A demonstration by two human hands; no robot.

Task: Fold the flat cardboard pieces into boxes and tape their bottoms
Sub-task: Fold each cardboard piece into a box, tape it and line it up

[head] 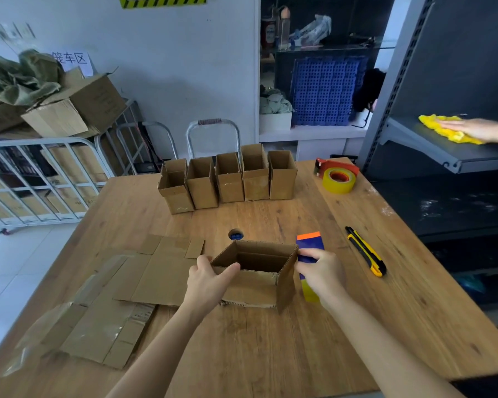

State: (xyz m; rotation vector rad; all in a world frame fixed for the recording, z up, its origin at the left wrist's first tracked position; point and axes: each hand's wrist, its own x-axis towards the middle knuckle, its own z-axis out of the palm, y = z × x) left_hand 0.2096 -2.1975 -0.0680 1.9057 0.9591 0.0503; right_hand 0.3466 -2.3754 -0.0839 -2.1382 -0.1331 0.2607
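- Head view: my left hand grips the box at its near-left corner; my right hand pinches its right wall.
- Light, bendable cardboard; I judge the corners the safest holds.

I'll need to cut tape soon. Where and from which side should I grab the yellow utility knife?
Take the utility knife around the middle of its body, from above, with the right hand once it frees the cardboard box. It lies flat on the table, long and narrow, so fingers close across its width; both long sides are free.
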